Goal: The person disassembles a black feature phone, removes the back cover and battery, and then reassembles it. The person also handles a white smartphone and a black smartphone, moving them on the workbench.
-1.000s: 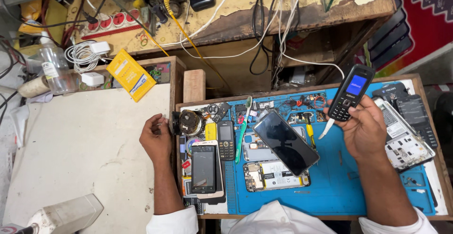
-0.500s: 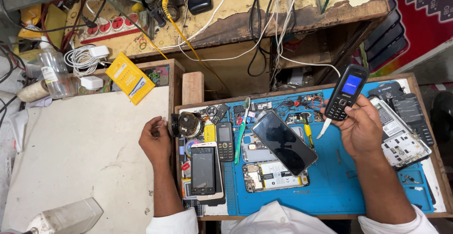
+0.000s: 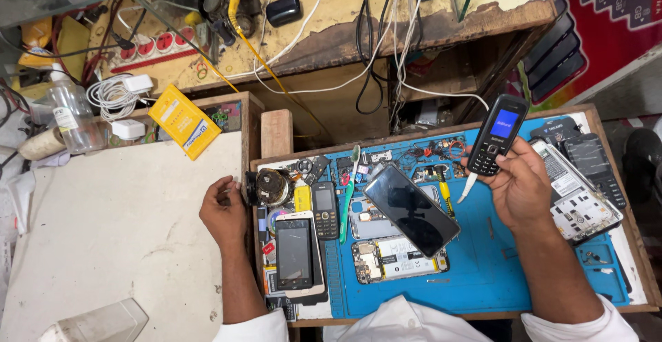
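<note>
My right hand (image 3: 518,189) holds a black keypad phone (image 3: 498,134) upright above the blue work mat (image 3: 483,266); its small screen glows blue and a white cable hangs from its lower end. My left hand (image 3: 222,211) rests with curled fingers on the white tabletop (image 3: 103,225), just left of the wooden tray's edge, and holds nothing I can see. On the mat lie a black smartphone screen (image 3: 412,209), an opened phone body (image 3: 396,258), a small black keypad phone (image 3: 324,209) and a white-framed smartphone (image 3: 296,254).
A round tape roll (image 3: 273,186) and small parts sit at the mat's top left. Opened phones (image 3: 576,190) lie at the right edge. A yellow box (image 3: 183,121), a clear bottle (image 3: 69,114), a coiled white charger (image 3: 114,94) and tangled cables crowd the back shelf.
My right hand has tilted the keypad phone slightly, keeping it raised. My left hand stays in place by the tray edge.
</note>
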